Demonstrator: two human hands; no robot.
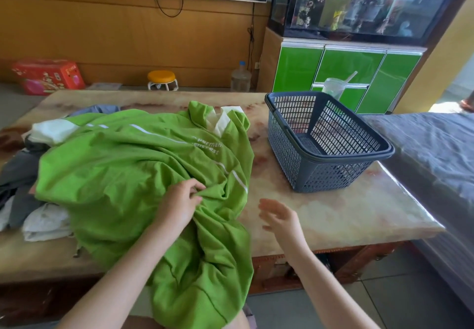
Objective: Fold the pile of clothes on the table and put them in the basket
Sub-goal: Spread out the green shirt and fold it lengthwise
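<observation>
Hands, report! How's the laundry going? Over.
Left hand pinching green shirt, not yet folded. Right hand open, holding nothing. Basket empty, nothing blocking it.

pile (21,172) mostly hidden under green shirt (133,174), right hand (279,217) motion-blurred

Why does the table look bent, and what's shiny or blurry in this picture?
Head view: the wide-angle lens bows the edges of the marbled stone table; daylight from the right glares on its glossy right corner; the glass fish tank shows reflections; the right hand is slightly blurred; the left hand pinching the crumpled green shirt looks sharp.
</observation>
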